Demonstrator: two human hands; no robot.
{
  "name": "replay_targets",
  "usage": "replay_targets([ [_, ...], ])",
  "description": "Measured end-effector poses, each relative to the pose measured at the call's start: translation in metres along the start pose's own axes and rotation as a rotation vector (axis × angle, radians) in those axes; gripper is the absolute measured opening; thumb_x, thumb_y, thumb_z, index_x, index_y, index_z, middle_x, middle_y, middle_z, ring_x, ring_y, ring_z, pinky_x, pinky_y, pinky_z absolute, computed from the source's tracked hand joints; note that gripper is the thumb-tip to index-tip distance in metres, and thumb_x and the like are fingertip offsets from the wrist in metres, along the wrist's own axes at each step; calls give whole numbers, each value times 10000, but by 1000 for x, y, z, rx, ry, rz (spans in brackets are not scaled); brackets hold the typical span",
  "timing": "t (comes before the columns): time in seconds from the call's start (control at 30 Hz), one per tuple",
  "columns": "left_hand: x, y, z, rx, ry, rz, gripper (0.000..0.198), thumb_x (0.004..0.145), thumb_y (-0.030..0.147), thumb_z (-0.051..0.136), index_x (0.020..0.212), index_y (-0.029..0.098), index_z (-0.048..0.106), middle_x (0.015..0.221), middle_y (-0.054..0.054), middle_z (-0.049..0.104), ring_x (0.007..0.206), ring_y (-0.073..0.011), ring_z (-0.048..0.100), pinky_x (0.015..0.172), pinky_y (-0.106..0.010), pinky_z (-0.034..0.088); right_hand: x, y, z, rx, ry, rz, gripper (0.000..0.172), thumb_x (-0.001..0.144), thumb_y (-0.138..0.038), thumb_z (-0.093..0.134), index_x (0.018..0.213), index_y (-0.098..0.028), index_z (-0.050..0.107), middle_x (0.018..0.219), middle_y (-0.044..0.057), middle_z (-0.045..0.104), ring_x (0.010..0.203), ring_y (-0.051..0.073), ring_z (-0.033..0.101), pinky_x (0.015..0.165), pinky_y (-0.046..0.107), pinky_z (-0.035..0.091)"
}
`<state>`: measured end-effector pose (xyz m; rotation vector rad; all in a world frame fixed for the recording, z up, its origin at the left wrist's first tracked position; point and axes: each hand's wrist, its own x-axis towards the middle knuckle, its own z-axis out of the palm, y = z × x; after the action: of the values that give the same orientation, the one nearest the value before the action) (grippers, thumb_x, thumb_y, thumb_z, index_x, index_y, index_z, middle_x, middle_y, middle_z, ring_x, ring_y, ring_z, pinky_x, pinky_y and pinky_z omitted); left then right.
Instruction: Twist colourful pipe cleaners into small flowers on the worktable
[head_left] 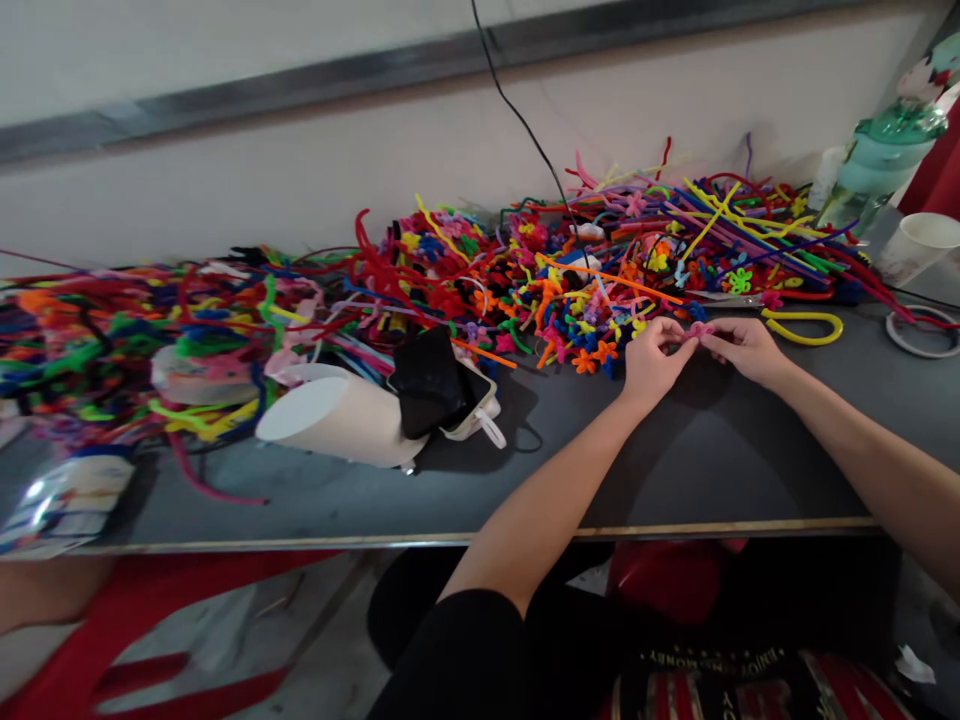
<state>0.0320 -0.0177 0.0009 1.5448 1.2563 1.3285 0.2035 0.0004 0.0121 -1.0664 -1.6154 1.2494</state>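
Between my two hands is a small pink pipe-cleaner flower (699, 330), held over the dark tabletop. My left hand (655, 362) pinches its left side with thumb and fingertips. On the other side my right hand (748, 350) grips it the same way, the fingertips of both hands almost meeting. Parts of the flower are hidden behind the fingers. Just beyond lies a heap of colourful pipe cleaners and finished flowers (585, 310). Scissors with a yellow handle (804, 328) rest close to my right hand.
To the left, a black phone (429, 382) leans by a white cylinder (337, 415). A paper cup (919, 245), a green plastic bottle (874, 165) and a grey ring (921, 332) are at the right. A black cable (517, 105) hangs down. The table's front edge (300, 545) runs below my arms.
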Motion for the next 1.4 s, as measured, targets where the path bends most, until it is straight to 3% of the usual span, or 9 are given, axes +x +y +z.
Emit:
replay_targets([
  [0.13, 4, -3, -5, -17, -44, 103, 219, 895, 341, 647, 1052, 195, 692, 888, -53, 743, 754, -148, 656, 692, -262, 490, 3, -3, -2, 106, 26, 75, 309, 688, -456, 751, 727, -157, 685, 658, 19, 640, 522, 76, 474, 466, 216, 336],
  [0.23, 8, -5, -12, 110, -79, 341, 222, 935, 324, 603, 1103, 241, 722, 1100, -79, 738, 967, -184, 668, 813, -304, 514, 3, -7, -3, 177, 36, 151, 281, 659, -412, 747, 655, -163, 618, 616, 5, 600, 485, 59, 398, 439, 211, 241],
  [0.37, 12, -10, -16, 366, -148, 678, 235, 980, 330, 540, 1097, 270, 736, 1026, -53, 756, 930, -167, 658, 862, -331, 506, 2, -11, -6, 107, -92, 89, 317, 691, -465, 740, 696, -161, 652, 656, 11, 608, 554, 80, 427, 517, 238, 317],
  [0.5, 12, -13, -17, 542, -59, 815, 291, 1000, 356, 498, 1122, 208, 717, 951, -52, 759, 879, -154, 650, 830, -306, 512, 1, -11, -10, 64, -188, 40, 398, 732, -567, 721, 740, -172, 678, 692, 16, 606, 634, 111, 471, 613, 270, 382],
  [0.63, 13, -13, -19, 568, -66, 871, 282, 993, 353, 505, 1098, 179, 700, 947, -56, 754, 888, -159, 652, 840, -305, 513, 0, -9, -10, 20, -211, 34, 420, 740, -594, 714, 771, -176, 687, 724, 25, 624, 671, 126, 499, 650, 284, 398],
  [0.83, 12, -11, -20, 577, -122, 806, 279, 989, 384, 500, 1011, 175, 683, 920, -61, 734, 901, -171, 646, 839, -317, 504, 0, -4, -6, -25, -177, 21, 412, 763, -591, 668, 771, -180, 642, 740, 17, 624, 658, 117, 476, 654, 285, 390],
  [1.17, 15, -15, -17, 719, -122, 839, 319, 1017, 380, 423, 973, 161, 651, 915, -67, 714, 906, -182, 641, 824, -310, 495, 0, -4, -7, -111, -196, 7, 372, 795, -552, 596, 809, -182, 633, 780, 25, 629, 719, 142, 512, 715, 305, 391],
  [1.4, 12, -16, -15, 767, -157, 884, 294, 1019, 378, 433, 984, 173, 639, 854, -57, 700, 872, -166, 639, 710, -265, 472, -1, -12, -17, -222, -310, 42, 360, 789, -523, 610, 745, -172, 679, 757, 31, 656, 740, 161, 555, 747, 320, 394],
])
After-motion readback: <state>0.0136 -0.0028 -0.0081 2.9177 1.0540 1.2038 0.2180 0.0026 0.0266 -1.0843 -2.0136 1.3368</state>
